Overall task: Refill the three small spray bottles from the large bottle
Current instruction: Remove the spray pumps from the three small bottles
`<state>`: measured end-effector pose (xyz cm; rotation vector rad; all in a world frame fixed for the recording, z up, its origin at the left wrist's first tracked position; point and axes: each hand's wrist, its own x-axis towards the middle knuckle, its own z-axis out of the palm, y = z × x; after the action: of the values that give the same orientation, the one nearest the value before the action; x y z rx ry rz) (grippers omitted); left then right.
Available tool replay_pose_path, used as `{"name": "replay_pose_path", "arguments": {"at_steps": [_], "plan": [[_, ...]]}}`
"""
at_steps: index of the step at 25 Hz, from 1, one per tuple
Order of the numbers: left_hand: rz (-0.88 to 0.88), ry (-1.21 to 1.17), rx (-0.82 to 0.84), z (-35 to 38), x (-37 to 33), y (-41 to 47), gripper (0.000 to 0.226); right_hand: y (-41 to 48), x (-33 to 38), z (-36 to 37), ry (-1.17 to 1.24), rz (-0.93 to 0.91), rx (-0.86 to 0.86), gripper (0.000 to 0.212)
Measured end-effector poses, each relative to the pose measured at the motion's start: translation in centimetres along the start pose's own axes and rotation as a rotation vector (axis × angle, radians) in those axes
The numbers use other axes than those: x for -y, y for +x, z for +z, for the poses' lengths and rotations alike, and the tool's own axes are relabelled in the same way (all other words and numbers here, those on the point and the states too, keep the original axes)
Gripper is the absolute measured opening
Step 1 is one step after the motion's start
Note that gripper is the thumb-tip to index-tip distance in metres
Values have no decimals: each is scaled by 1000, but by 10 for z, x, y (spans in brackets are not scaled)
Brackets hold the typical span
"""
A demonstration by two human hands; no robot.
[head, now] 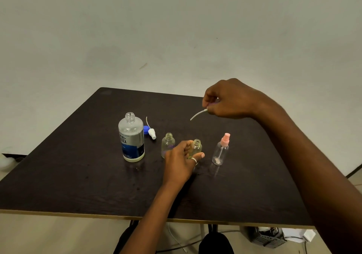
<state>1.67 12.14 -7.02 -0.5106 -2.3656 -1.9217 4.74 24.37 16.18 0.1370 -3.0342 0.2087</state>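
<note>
1. While no pouring looks to have begun, the opening stage seems about two-thirds done: two of the three small bottles stand uncapped on the dark table [78, 165].
2. Large bottle [131, 138]: upright at the left of the row, neck open, liquid inside. Its label reads "re-nu" in part; the finer print on the blue band is too small to read.
3. Blue cap [145, 129]: lying just behind the large bottle, likely its own.
4. White spray top [152, 133]: lying on the table beside the blue cap, thin tube attached.
5. First small bottle [167, 145]: open, standing free; contents unclear.
6. Second small bottle [196, 147]: open, faintly yellow, upright on the table. The left hand [181, 161] has fingers and thumb curled round it.
7. Second spray top [197, 114]: raised above the table, tube pointing down-left. The right hand [229, 99] pinches it by the head.
8. Third small bottle [221, 151]: rightmost, pink spray top still on, looks nearly empty.
9. Left to do, by judgement: set this top down, open the third bottle, pour into all three, recap.
</note>
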Motion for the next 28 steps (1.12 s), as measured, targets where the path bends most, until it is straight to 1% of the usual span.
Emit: {"name": "replay_pose_path", "arguments": {"at_steps": [2, 5, 8, 15, 20, 23, 26, 28], "plan": [[-2, 5, 6, -1, -1, 0, 45, 8, -2, 8, -8, 10, -14, 22], [-12, -9, 12, -1, 0, 0, 47, 18, -2, 29, 11, -18, 66, 29], [0, -5, 12, 0, 3, 1, 49, 31, -6, 57, -9, -11, 146, 29], [-7, 13, 14, 3, 10, 3, 52, 81, -14, 117, -173, 55, 206, 32], [5, 7, 21, 4, 13, 3, 52, 103, -16, 142, -278, 72, 298, 27], [19, 4, 21, 3, 13, 2, 52, 108, -22, 151, -267, 90, 338, 23], [32, -1, 23, 2, 11, 1, 53, 111, -31, 157, -225, 103, 337, 12], [36, -2, 22, 2, 10, 1, 52, 112, -34, 160, -212, 104, 332, 9]]}}
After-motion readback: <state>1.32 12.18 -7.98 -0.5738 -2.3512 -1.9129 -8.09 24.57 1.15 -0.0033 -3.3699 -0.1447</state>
